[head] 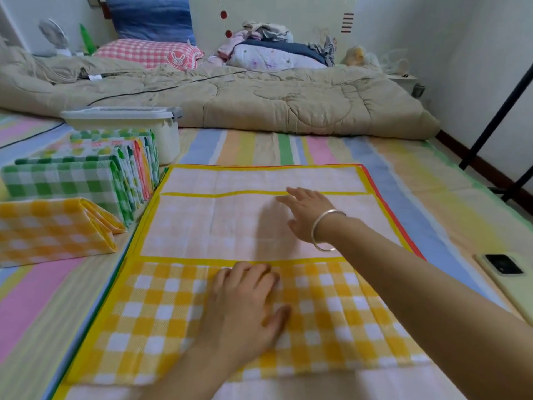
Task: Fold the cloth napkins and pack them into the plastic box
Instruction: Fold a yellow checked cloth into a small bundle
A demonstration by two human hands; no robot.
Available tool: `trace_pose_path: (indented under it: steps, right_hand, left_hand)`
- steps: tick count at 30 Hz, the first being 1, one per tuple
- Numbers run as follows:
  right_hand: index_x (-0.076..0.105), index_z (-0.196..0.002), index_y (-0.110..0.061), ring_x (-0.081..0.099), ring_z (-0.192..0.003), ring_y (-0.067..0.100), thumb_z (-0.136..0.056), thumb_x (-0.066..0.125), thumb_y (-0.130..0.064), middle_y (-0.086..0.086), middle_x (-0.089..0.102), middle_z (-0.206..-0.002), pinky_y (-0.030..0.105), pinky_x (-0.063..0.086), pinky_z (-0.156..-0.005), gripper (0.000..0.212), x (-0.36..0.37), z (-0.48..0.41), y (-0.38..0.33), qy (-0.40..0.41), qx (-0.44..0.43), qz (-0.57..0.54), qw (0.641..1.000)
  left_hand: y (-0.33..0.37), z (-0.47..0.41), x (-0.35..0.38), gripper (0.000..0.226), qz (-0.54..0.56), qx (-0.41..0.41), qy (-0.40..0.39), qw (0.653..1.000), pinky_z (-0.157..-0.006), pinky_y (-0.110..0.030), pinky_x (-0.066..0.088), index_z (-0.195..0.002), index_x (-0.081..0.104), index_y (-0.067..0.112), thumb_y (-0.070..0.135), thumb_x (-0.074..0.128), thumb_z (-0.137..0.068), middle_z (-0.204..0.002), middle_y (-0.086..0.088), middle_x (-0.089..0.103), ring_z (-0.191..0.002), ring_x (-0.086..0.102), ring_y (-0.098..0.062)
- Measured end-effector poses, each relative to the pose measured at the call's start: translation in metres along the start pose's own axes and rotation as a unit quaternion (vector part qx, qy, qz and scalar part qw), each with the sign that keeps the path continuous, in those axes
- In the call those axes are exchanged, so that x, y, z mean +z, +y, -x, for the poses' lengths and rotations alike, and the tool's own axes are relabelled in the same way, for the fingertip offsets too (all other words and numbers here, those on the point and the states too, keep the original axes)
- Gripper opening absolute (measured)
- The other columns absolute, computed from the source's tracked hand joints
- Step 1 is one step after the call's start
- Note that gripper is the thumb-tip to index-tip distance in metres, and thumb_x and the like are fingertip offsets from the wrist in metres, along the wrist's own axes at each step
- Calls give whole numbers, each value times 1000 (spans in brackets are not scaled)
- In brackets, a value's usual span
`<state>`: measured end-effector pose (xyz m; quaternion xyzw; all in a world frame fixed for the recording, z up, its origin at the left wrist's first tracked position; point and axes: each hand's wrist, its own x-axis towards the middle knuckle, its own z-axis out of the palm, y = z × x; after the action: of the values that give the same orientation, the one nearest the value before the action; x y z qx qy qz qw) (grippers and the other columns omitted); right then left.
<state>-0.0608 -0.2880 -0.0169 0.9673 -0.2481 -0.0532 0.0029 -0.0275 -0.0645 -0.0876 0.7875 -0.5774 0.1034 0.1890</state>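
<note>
A yellow-and-white checked napkin (202, 226) lies spread on the striped bed, on top of other flat napkins whose green and red edges show. Its near edge is folded over, so the bright checks (331, 313) face up. My left hand (245, 307) presses flat on that folded part. My right hand (305, 215), with a silver bangle on the wrist, reaches forward with straight fingers over the pale middle of the cloth. A white plastic box (170, 137) with its lid on stands at the back left.
Folded napkins (86, 174), green, patterned and yellow, stand and lie in a row left of the spread cloth. A phone (504, 267) lies at the right. A beige quilt (259, 102), pillows and clothes fill the back. A black rack leg stands far right.
</note>
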Motion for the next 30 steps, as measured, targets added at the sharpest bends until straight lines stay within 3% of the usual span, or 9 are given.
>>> trace_pose_path:
  steps: [5, 9, 12, 15, 18, 21, 25, 30]
  right_hand:
    - [11, -154, -21, 14, -148, 24, -89, 58, -30, 7, 15, -160, 48, 10, -120, 81, 1, -42, -6, -48, 39, 27, 998]
    - [21, -151, -20, 26, -142, 27, -85, 62, -38, 7, 31, -153, 47, 20, -117, 80, 8, -50, -5, -49, 60, 14, 997]
    - [26, -150, -21, 37, -134, 28, -92, 55, -34, 8, 40, -146, 40, 31, -108, 66, 1, -43, -4, 28, 47, 53, 997]
    - [45, -141, -20, 44, -128, 28, -98, 51, -35, 7, 51, -137, 38, 35, -101, 46, -22, -24, 2, 130, 34, 34, 990]
    - [66, -116, -15, 53, -107, 33, -96, 55, -25, 10, 64, -109, 40, 41, -83, 25, -44, 8, 3, 237, -9, -26, 971]
    - [71, -91, -13, 60, -84, 34, -89, 59, -21, 8, 65, -84, 38, 46, -62, 14, -52, 57, -5, 345, -69, -69, 934]
    - [69, -89, -19, 59, -74, 25, -87, 56, -28, -2, 62, -78, 39, 49, -54, 16, -40, 127, -25, 364, -101, -86, 922]
    - [65, -85, -21, 58, -72, 18, -83, 65, -24, -9, 60, -76, 35, 48, -58, 4, -4, 173, -44, 377, -86, -123, 914]
  left_hand:
    - [1, 2, 2, 49, 3, -9, -8, 1000, -87, -41, 49, -115, 68, 29, 61, 53, -82, -122, 11, 62, -110, 57, -19]
    - [2, 3, 3, 49, 10, -15, -12, 1000, -90, -42, 48, -115, 68, 29, 61, 53, -82, -123, 10, 62, -111, 57, -20]
    - [1, 4, 5, 49, 13, -17, -8, 1000, -92, -42, 47, -116, 68, 29, 62, 51, -84, -124, 11, 61, -112, 56, -19]
    - [0, 4, 6, 50, 12, -16, 0, 1000, -92, -41, 47, -116, 68, 30, 64, 48, -85, -124, 12, 62, -112, 56, -18]
    - [0, 4, 7, 50, 12, -12, 11, 1000, -90, -42, 48, -114, 69, 28, 63, 48, -85, -123, 11, 64, -110, 57, -19]
    - [-1, 5, 8, 49, 5, -4, 24, 1000, -88, -44, 49, -112, 70, 26, 61, 50, -84, -121, 7, 66, -108, 59, -21]
    - [-1, 5, 9, 46, -6, 15, 39, 999, -88, -41, 49, -114, 71, 22, 53, 50, -88, -119, 4, 69, -106, 62, -22]
    - [12, 9, -10, 29, -16, 107, 150, 983, -89, -39, 49, -90, 76, 14, 30, 51, -93, -89, -3, 75, -85, 71, -23]
